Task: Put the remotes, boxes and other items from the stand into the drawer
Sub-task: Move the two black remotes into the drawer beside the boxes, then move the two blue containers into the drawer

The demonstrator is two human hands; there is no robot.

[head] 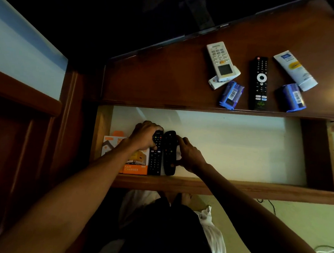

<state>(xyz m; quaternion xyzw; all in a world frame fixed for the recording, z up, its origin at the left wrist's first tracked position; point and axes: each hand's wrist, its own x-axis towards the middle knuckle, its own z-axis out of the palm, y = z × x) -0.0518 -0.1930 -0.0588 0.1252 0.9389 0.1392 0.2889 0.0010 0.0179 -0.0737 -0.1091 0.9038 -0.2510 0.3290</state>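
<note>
The drawer (227, 188) is pulled out, white inside. At its left end lie an orange charger box (134, 168), a slim black remote (155, 161) and a rounded black remote (168, 156), side by side. My left hand (144, 135) grips the top of the slim remote. My right hand (188, 155) holds the right side of the rounded remote. On the wooden stand (155, 79) above lie a white remote (220, 59) over a white box (217, 82), a long black remote (260, 82), two blue boxes (231, 95) (292, 98) and a white tube (295, 69).
A TV's lower edge (189, 35) runs along the back of the stand. The right two thirds of the drawer floor (240, 148) shows bare white. A wooden panel and window (24, 55) stand at the left. Cables (330, 251) lie on the floor at the right.
</note>
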